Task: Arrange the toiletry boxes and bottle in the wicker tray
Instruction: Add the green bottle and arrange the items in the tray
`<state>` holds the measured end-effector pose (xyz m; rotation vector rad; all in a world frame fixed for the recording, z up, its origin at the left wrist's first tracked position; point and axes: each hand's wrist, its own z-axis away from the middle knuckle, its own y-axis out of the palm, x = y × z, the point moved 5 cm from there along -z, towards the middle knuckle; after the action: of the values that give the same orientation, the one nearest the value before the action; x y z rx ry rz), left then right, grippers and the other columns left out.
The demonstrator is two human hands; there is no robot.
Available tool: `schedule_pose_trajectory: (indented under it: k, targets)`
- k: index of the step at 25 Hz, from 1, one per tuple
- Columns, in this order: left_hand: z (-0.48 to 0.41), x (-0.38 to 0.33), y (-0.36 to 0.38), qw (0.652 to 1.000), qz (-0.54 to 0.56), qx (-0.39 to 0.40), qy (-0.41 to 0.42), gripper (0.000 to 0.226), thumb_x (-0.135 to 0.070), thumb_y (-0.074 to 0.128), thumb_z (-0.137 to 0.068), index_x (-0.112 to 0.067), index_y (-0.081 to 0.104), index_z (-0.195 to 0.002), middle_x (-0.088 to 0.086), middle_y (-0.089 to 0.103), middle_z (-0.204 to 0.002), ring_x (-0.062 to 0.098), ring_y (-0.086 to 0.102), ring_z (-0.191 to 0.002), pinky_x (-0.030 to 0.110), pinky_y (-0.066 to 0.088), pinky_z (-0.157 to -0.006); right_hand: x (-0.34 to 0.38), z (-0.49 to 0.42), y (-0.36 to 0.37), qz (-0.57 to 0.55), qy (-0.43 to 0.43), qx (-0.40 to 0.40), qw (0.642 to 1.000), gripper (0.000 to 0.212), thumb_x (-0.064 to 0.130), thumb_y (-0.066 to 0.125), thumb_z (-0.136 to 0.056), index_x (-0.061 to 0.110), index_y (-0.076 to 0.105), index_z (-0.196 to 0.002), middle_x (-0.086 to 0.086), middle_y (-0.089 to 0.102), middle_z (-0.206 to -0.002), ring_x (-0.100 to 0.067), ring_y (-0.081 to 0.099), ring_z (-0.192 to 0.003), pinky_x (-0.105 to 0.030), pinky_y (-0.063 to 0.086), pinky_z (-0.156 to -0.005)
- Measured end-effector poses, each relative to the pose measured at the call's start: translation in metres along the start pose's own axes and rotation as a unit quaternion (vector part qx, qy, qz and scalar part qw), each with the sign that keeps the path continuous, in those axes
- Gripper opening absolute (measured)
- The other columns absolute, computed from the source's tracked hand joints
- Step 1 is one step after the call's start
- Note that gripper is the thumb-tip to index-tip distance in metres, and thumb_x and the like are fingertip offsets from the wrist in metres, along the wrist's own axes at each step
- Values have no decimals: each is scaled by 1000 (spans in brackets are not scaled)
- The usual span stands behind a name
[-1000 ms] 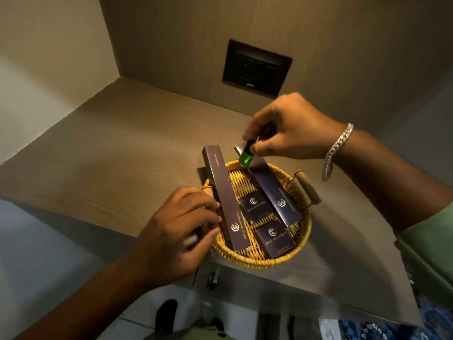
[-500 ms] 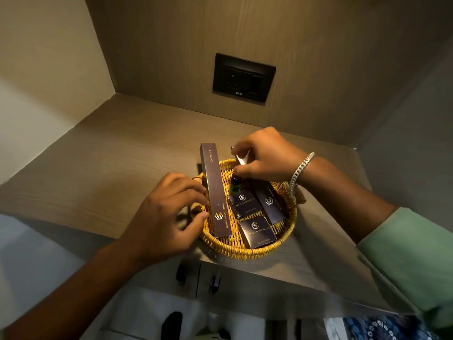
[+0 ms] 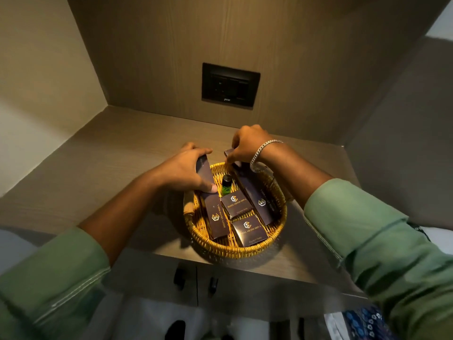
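Step in hand: we judge this the final squaring-up, as both long boxes, both small boxes and the bottle already lie in the wicker tray [image 3: 235, 251].
Left hand [image 3: 188, 171]: we have it wrapped over the far half of the left long box [image 3: 215, 217], fingers along its outer edge and thumb pressed on its top face.
Right hand [image 3: 245, 146]: our fingertips pinch the far end of the right long box [image 3: 259, 200], which sticks out past the tray rim.
Bottle [image 3: 226, 185]: upright between our two hands, green with a dark cap, just inside the left thumb.
Small boxes [image 3: 237, 206]: nearer us than both hands, one behind the other, between the long boxes.
Tray: on the wooden bench [image 3: 98, 168], near its front edge.
Next move: we think both long boxes need nudging parallel without tipping the bottle.
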<state>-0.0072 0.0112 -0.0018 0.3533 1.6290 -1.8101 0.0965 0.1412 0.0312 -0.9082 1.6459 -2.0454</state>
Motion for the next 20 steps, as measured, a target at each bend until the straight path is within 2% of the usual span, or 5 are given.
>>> schedule_pose_trajectory:
  k: [5, 10, 14, 16, 20]
  targets:
    - [9, -2, -2, 999, -36, -31, 11, 105, -47, 84, -59, -23, 31, -146, 6, 36, -142, 20, 39, -121, 34, 45, -92, -17, 0, -8, -15, 28, -15, 999, 36, 38, 77, -67, 11, 69, -90, -10, 68, -96, -23, 60, -83, -33, 50, -64]
    - [34, -10, -12, 993, -75, -89, -16, 95, -51, 77, -68, -24, 29, -147, 8, 33, -149, 28, 34, -133, 48, 41, -102, -24, 16, -15, -46, 33, -29, 998, 59, 46, 74, -70, 13, 61, -118, -14, 59, -124, -30, 56, -107, -39, 50, -82]
    - [94, 4, -19, 959, 52, -275, -41, 40, -39, 68, -80, -22, 60, -115, 4, 63, -102, 14, 60, -84, 26, 50, -60, -65, 67, -34, -82, 64, -91, 990, 54, 52, 70, -70, 19, 62, -112, -11, 65, -111, -25, 60, -95, -36, 49, -78]
    - [108, 9, -8, 959, 128, -239, -86, 23, -30, 68, -83, -22, 63, -104, 1, 65, -82, 10, 63, -66, 15, 46, -42, -82, 97, -21, -88, 101, -30, 991, 38, 46, 71, -72, 16, 70, -96, -6, 71, -89, -19, 63, -76, -31, 48, -67]
    - [100, 9, 7, 954, 227, -166, -101, 20, -13, 70, -83, -19, 63, -101, 7, 69, -70, 5, 62, -50, 23, 47, -48, -87, 116, 6, -212, 154, 16, 965, 15, 29, 73, -77, 14, 74, -76, -9, 73, -70, -22, 71, -64, -41, 60, -66]
